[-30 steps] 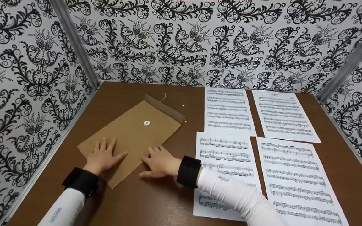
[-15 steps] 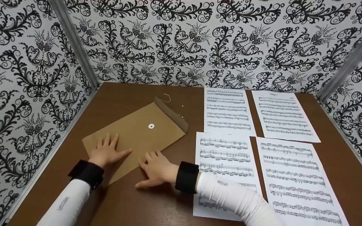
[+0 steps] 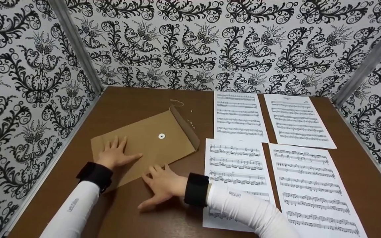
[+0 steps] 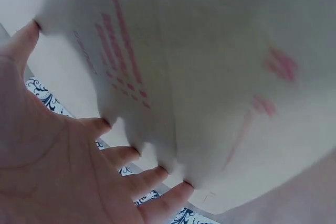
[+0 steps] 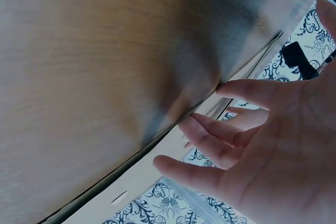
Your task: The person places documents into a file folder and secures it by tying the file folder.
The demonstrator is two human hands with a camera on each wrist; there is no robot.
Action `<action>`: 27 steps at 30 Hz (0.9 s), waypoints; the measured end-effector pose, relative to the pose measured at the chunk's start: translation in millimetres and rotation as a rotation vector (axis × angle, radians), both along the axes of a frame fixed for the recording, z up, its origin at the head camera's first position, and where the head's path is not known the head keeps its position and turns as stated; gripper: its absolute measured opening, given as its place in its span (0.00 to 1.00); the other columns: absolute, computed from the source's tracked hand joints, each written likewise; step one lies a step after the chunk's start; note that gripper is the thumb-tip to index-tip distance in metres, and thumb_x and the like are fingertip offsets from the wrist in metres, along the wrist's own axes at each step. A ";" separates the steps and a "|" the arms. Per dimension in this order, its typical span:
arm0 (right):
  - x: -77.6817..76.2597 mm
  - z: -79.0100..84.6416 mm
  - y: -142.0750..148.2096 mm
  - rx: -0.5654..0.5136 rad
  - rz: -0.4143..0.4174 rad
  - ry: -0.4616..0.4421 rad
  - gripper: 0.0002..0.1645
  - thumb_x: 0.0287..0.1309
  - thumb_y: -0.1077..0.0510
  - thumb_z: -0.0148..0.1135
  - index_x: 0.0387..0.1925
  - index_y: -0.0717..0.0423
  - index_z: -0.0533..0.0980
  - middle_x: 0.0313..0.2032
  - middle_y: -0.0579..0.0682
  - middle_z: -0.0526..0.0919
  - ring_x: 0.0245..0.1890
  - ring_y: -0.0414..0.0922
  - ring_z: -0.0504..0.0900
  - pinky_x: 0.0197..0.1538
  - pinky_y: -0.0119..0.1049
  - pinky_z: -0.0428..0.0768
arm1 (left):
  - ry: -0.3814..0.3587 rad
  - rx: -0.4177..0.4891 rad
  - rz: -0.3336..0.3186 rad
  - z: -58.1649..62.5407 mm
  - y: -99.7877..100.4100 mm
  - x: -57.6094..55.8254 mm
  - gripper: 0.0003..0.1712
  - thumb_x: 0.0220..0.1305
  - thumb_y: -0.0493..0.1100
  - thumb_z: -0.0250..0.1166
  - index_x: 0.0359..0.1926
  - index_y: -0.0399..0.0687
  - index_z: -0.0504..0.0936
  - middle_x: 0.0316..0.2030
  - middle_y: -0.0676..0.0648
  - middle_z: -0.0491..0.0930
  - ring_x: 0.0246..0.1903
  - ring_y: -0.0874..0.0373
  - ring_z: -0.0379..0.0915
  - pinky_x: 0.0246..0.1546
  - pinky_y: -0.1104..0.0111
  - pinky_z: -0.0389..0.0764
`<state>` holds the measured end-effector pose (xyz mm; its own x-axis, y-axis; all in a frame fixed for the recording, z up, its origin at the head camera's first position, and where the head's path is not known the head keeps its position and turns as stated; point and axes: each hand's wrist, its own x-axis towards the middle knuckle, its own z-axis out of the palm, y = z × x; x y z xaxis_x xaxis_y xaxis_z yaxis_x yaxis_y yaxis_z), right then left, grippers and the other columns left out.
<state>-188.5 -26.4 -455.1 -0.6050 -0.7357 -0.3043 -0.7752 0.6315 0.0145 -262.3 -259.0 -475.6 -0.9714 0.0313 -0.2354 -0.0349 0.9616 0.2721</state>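
A brown paper envelope point(image 3: 150, 148) lies aslant on the table, its flap point(image 3: 185, 129) unfolded toward the back right. It bears a white round button point(image 3: 161, 136), and a thin string point(image 3: 178, 102) trails beyond the flap. My left hand point(image 3: 115, 156) rests on the envelope's left end with its fingers spread. In the left wrist view, fingertips press on paper point(image 4: 210, 77) with blurred reddish print. My right hand point(image 3: 164, 183) touches the envelope's near edge with its fingertips, thumb stretched out over the table. The right wrist view shows those fingers point(image 5: 205, 135) extended along the edge.
Several sheet music pages point(image 3: 235, 158) lie on the right side of the brown table point(image 3: 164, 221), one partly under my right sleeve point(image 3: 243, 205). Small white scraps point(image 3: 191, 124) are scattered beside the flap. Patterned walls point(image 3: 190, 49) stand at the back and sides.
The envelope has turned clockwise, its flap end swinging right and nearer. My left hand has shifted slightly right with it. My right hand has come nearer, its thumb spread wider.
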 end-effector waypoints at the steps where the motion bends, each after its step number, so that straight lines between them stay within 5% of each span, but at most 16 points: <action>1: 0.1 -0.6 -0.6 0.000 -0.001 -0.014 0.61 0.55 0.12 0.44 0.81 0.39 0.54 0.76 0.52 0.61 0.77 0.48 0.62 0.76 0.56 0.66 | 0.000 0.003 0.005 0.0 0.4 -0.4 0.73 0.51 0.89 0.53 0.82 0.44 0.48 0.80 0.26 0.41 0.77 0.19 0.35 0.71 0.25 0.50; 7: 0.7 -2.8 -2.7 -0.006 0.009 -0.042 0.61 0.55 0.11 0.43 0.81 0.39 0.53 0.74 0.53 0.62 0.75 0.48 0.62 0.75 0.53 0.69 | -0.035 0.013 -0.010 16.5 9.9 2.5 0.68 0.57 0.81 0.58 0.82 0.42 0.45 0.80 0.27 0.38 0.78 0.21 0.32 0.71 0.26 0.51; 17: 2.0 0.7 -4.4 -0.053 0.033 -0.093 0.62 0.57 0.13 0.46 0.82 0.42 0.51 0.79 0.53 0.58 0.78 0.49 0.61 0.75 0.51 0.70 | -0.077 0.021 -0.040 19.6 9.3 -14.1 0.70 0.56 0.81 0.59 0.82 0.43 0.42 0.81 0.28 0.36 0.79 0.23 0.29 0.73 0.27 0.49; 27: 2.7 1.5 -4.2 -0.112 0.027 -0.160 0.62 0.58 0.15 0.49 0.82 0.42 0.48 0.80 0.52 0.56 0.80 0.50 0.59 0.78 0.50 0.67 | -0.030 0.037 -0.124 16.2 5.5 -28.6 0.69 0.54 0.80 0.63 0.82 0.45 0.46 0.81 0.29 0.38 0.79 0.24 0.29 0.73 0.26 0.46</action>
